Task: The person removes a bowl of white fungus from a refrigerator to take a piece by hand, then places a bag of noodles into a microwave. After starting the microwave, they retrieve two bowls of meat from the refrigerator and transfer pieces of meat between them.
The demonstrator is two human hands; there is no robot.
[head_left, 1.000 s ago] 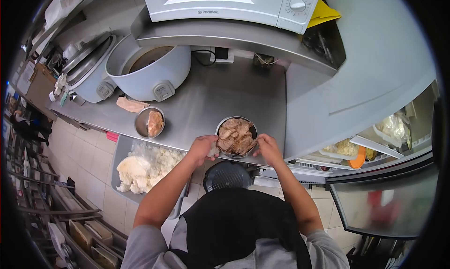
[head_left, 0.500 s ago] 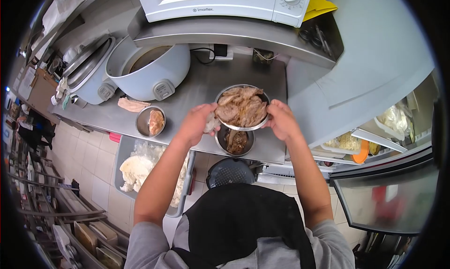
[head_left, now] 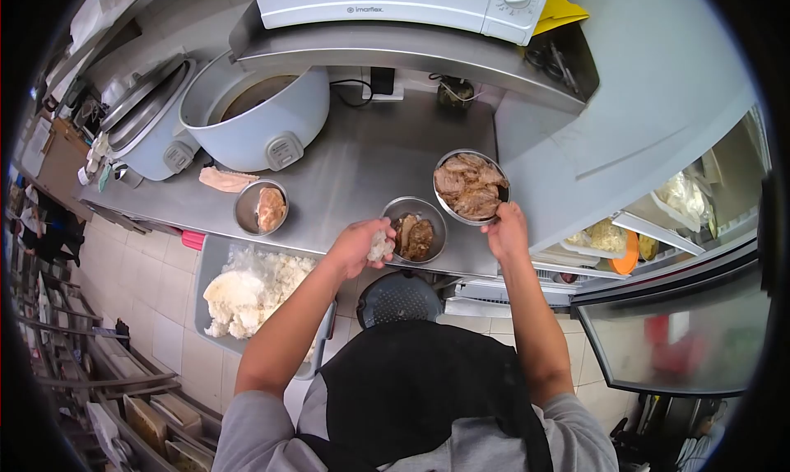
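Note:
My right hand [head_left: 506, 229] grips the near rim of a metal bowl [head_left: 439, 194] full of cooked meat pieces [head_left: 471, 186], at the right end of the steel counter. Crumpled clear plastic [head_left: 381, 247] is held in the closed fingers of my left hand [head_left: 360, 246]. That hand is close by the left side of a second metal bowl [head_left: 442, 240], which contains browner meat [head_left: 414, 237]. Farther left, a third metal bowl [head_left: 239, 217] holds a pinkish piece of meat [head_left: 270, 209]. A pale pink cloth-like strip [head_left: 226, 180] lies just behind it.
Two large rice cookers [head_left: 251, 114] stand at the back left. A white microwave [head_left: 387, 15] sits on a raised shelf. Below the counter edge is a grey tub [head_left: 216, 262] of white rice [head_left: 259, 291], beside a dark perforated stool [head_left: 401, 301]. An open fridge door [head_left: 666, 348] is at right.
The bowl of meat pieces has moved right and slightly back, now only in my right hand. My left hand has left its rim and come nearer me, uncovering the second bowl.

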